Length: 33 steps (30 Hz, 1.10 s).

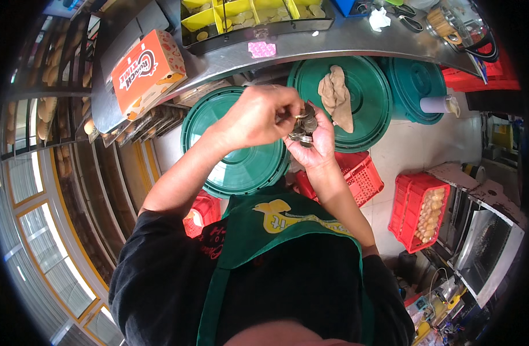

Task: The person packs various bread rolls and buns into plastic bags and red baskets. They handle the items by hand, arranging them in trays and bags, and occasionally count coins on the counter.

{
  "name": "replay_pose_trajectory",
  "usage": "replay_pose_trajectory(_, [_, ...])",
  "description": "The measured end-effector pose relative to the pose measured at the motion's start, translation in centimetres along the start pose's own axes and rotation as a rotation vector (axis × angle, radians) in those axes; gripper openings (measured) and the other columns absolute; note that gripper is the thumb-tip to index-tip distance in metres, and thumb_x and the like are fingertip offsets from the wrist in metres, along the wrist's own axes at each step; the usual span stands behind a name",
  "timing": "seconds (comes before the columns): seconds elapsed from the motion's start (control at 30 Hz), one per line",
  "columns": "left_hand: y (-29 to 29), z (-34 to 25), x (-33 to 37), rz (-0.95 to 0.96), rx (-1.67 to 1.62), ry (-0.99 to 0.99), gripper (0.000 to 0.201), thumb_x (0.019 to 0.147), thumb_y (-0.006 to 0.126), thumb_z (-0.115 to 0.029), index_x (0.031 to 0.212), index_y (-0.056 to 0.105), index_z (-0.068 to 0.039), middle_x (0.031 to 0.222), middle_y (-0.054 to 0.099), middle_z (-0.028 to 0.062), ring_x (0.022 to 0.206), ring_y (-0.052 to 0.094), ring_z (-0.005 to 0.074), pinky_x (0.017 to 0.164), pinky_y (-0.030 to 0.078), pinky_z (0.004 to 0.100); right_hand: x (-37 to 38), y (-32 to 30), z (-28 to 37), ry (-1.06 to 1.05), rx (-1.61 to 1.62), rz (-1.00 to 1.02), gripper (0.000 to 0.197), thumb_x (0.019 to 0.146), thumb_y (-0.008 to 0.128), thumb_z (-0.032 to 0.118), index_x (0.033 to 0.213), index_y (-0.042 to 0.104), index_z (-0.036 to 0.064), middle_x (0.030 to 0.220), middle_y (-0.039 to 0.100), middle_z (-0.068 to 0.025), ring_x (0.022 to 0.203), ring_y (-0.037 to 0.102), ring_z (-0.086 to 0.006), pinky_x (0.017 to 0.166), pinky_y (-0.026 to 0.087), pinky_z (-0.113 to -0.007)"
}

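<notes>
My right hand (319, 149) is cupped palm up, with a pile of silvery coins (303, 134) resting in its palm and against its fingers. Over that pile, my left hand (255, 118) is closed, its thumb and fingertips pinching what looks like a coin at the edge of the heap. Curled fingers hide part of what it grips. Beyond both hands, on the metal counter, stands a black cash tray (258, 36) with yellow compartments that contain more coins.
Green lidded bins (241, 167) stand below my hands, one with a brown cloth (336, 98) on its lid. An orange box (146, 72) and a pink paper piece (261, 49) lie on the counter (218, 64). A red crate (408, 213) of bread rolls is at right.
</notes>
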<state>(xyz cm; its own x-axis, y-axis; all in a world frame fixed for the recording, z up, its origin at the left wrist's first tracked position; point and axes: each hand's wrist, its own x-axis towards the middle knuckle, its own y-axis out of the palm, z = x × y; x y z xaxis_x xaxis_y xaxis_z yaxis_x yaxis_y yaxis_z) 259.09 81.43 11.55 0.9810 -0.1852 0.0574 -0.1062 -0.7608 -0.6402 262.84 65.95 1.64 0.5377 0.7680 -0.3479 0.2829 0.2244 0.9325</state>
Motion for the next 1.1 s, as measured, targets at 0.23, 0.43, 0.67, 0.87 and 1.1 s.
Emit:
replay_pose_trajectory(0.23, [-0.7, 3.1, 0.0, -0.327, -0.885, -0.395, 0.021, 0.09, 0.06, 0.001, 0.11, 0.064, 0.004, 0.086, 0.068, 0.007, 0.077, 0.066, 0.0134, 0.064, 0.054, 0.0252, -0.4, -0.3, 0.4, 0.059, 0.092, 0.109, 0.035, 0.097, 0.048, 0.027, 0.103, 0.063, -0.0038, 0.111, 0.065, -0.0262, 0.114, 0.056, -0.046, 0.104, 0.041, -0.059])
replay_pose_trajectory(0.43, [-3.2, 4.0, 3.5, -0.528, -0.4, -0.21, 0.019, 0.091, 0.059, -0.005, 0.107, 0.068, 0.002, 0.088, 0.072, 0.0077, 0.071, 0.066, 0.0111, 0.062, 0.052, 0.0237, -0.4, -0.2, 0.6, 0.041, 0.127, 0.095, 0.031, 0.096, 0.049, 0.025, 0.102, 0.063, -0.0027, 0.114, 0.064, -0.0256, 0.115, 0.056, -0.0451, 0.105, 0.037, -0.062])
replay_pose_trajectory(0.67, [-2.8, 4.4, 11.9, -0.536, -0.795, -0.086, 0.026, 0.088, 0.061, 0.001, 0.113, 0.064, 0.005, 0.095, 0.07, 0.0114, 0.078, 0.066, 0.0132, 0.069, 0.052, 0.0234, -1.5, 1.3, 1.3, -0.014, 0.105, 0.105, 0.031, 0.096, 0.049, 0.025, 0.101, 0.063, -0.0022, 0.115, 0.063, -0.0252, 0.118, 0.053, -0.0473, 0.105, 0.037, -0.063])
replay_pose_trajectory(0.87, [-2.7, 6.5, 15.1, -0.606, -0.649, -0.045, 0.029, 0.088, 0.062, 0.001, 0.116, 0.061, 0.008, 0.097, 0.069, 0.0116, 0.08, 0.067, 0.015, 0.07, 0.053, 0.024, -2.3, 2.1, 2.5, -0.105, 0.114, 0.075, 0.032, 0.096, 0.049, 0.026, 0.104, 0.063, -0.002, 0.119, 0.061, -0.026, 0.121, 0.05, -0.0477, 0.106, 0.038, -0.061])
replay_pose_trajectory(1.1, [-2.3, 7.9, 15.2, -0.455, -1.074, -0.096, 0.028, 0.091, 0.058, 0.001, 0.118, 0.06, 0.007, 0.098, 0.066, 0.0107, 0.08, 0.064, 0.0162, 0.069, 0.051, 0.0246, -3.1, 1.5, 3.2, -0.146, 0.187, 0.091, 0.032, 0.096, 0.05, 0.026, 0.104, 0.062, -0.0031, 0.12, 0.059, -0.0275, 0.123, 0.048, -0.049, 0.106, 0.038, -0.062])
